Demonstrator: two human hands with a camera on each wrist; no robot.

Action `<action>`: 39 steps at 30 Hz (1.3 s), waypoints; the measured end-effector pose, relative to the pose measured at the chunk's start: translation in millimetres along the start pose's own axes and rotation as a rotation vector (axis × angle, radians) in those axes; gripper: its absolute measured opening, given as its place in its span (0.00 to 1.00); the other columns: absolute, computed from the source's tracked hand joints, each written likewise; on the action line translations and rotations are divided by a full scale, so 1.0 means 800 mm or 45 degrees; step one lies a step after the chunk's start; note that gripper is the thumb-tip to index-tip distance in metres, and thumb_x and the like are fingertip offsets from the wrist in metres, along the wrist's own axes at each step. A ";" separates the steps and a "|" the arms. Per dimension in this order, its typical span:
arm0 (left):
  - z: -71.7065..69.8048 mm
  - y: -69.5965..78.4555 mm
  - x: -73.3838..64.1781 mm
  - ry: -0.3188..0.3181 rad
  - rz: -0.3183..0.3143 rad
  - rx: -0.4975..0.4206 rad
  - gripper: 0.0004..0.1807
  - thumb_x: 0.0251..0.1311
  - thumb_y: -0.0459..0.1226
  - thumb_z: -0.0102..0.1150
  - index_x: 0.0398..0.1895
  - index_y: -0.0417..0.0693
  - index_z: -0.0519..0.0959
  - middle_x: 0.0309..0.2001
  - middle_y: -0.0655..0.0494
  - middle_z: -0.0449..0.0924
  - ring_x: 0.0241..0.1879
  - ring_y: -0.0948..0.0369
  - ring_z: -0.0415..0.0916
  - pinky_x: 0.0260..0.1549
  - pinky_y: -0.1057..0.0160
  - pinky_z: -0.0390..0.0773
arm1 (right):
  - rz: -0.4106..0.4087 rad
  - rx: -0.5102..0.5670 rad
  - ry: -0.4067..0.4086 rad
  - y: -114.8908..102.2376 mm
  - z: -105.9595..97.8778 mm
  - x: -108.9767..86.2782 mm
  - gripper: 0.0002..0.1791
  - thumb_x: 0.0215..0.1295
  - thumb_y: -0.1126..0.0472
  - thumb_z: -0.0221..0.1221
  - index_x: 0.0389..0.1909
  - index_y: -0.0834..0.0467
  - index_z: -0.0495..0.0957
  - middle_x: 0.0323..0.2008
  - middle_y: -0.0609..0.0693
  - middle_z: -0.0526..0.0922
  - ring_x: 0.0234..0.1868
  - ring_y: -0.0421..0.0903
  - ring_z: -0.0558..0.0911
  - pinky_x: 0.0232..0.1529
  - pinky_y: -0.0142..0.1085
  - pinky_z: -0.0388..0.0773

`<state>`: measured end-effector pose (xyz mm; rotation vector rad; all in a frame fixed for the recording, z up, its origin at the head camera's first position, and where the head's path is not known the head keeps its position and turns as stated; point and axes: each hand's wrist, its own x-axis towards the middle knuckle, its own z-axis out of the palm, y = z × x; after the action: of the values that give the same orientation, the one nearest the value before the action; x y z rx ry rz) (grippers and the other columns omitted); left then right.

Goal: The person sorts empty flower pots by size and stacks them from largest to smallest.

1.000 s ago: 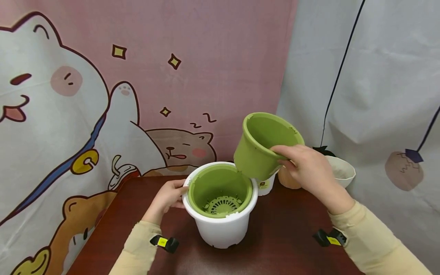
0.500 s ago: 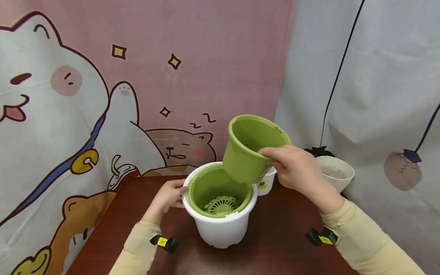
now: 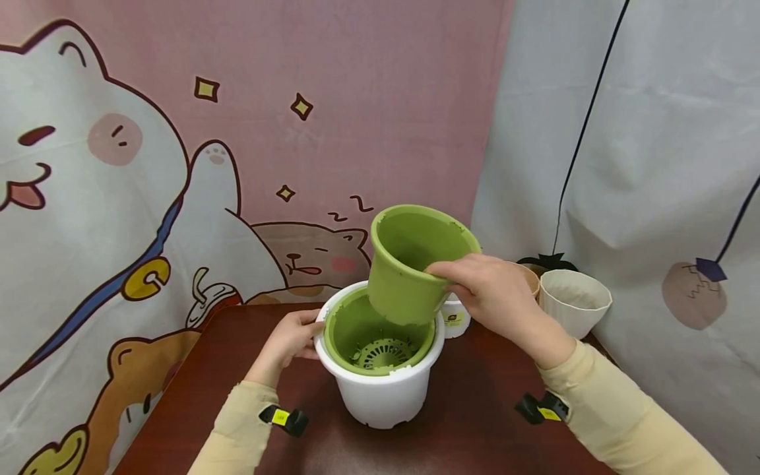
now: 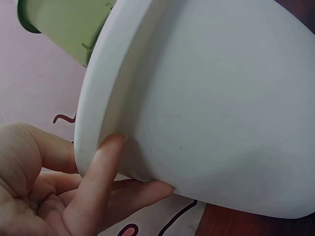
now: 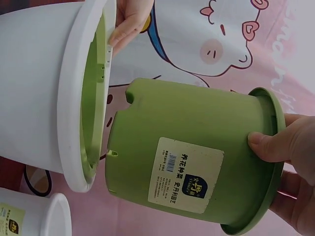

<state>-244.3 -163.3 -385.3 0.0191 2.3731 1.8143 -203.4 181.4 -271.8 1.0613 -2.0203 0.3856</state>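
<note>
My left hand pinches the left rim of a white flowerpot standing upright on the table. In the left wrist view its fingers lie against the underside of that rim. A green flowerpot with a slotted base sits inside the white one. My right hand grips the rim of another green flowerpot, thumb and fingers on either side. This pot is tilted above the nested pair, its bottom over their right rear rim. A white label shows on its side in the right wrist view.
Behind the white flowerpot stands a smaller white pot with a yellow-green label. A cream pot and a tan pot, partly hidden by my right hand, stand at the right rear of the dark red table. Printed cloth hangs behind.
My right hand has moved left and slightly down with the tilted green flowerpot, bringing it farther over the nested pots. The left hand and the white flowerpot have stayed put.
</note>
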 end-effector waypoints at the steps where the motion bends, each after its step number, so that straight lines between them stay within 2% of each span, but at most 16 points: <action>1: 0.000 0.000 0.000 0.000 0.000 0.000 0.22 0.70 0.30 0.50 0.66 0.31 0.70 0.37 0.43 0.83 0.29 0.54 0.83 0.25 0.54 0.86 | -0.011 0.008 0.004 -0.001 0.001 0.001 0.27 0.47 0.78 0.67 0.46 0.50 0.85 0.33 0.46 0.85 0.31 0.45 0.82 0.22 0.40 0.76; 9: 0.000 0.000 0.000 0.005 -0.006 0.004 0.23 0.70 0.30 0.51 0.66 0.32 0.70 0.39 0.43 0.83 0.29 0.54 0.83 0.25 0.55 0.86 | -0.087 0.064 -0.007 -0.007 0.012 0.006 0.29 0.44 0.81 0.66 0.46 0.52 0.85 0.33 0.45 0.85 0.30 0.44 0.81 0.22 0.38 0.76; 25: 0.000 -0.001 0.001 0.010 -0.004 0.010 0.22 0.70 0.30 0.50 0.66 0.32 0.70 0.39 0.43 0.83 0.30 0.53 0.84 0.25 0.54 0.86 | -0.109 0.099 -0.052 -0.017 0.030 0.003 0.27 0.43 0.76 0.71 0.45 0.51 0.85 0.34 0.42 0.86 0.34 0.44 0.83 0.28 0.40 0.79; 30: -0.001 0.000 0.000 0.009 -0.001 0.016 0.22 0.70 0.30 0.50 0.66 0.32 0.71 0.40 0.43 0.83 0.31 0.53 0.84 0.26 0.54 0.86 | -0.152 0.132 -0.065 -0.019 0.038 0.000 0.26 0.44 0.78 0.69 0.45 0.52 0.85 0.34 0.43 0.86 0.33 0.43 0.83 0.29 0.38 0.80; 35: -0.001 0.001 0.000 0.004 0.001 0.020 0.22 0.70 0.30 0.51 0.66 0.33 0.71 0.40 0.42 0.83 0.31 0.53 0.84 0.26 0.55 0.86 | -0.153 0.137 -0.109 -0.021 0.045 -0.004 0.23 0.49 0.75 0.68 0.45 0.51 0.85 0.35 0.42 0.87 0.34 0.42 0.83 0.30 0.37 0.80; 39: -0.001 0.001 0.000 0.002 0.003 0.022 0.22 0.70 0.30 0.50 0.66 0.33 0.71 0.39 0.43 0.83 0.31 0.53 0.84 0.26 0.54 0.86 | -0.155 0.125 -0.121 -0.022 0.052 -0.008 0.23 0.49 0.74 0.69 0.45 0.51 0.85 0.35 0.42 0.87 0.34 0.42 0.83 0.30 0.36 0.80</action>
<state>-244.7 -164.2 -384.3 0.0222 2.3906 1.7952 -208.3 150.3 -304.6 1.2785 -2.0248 0.3795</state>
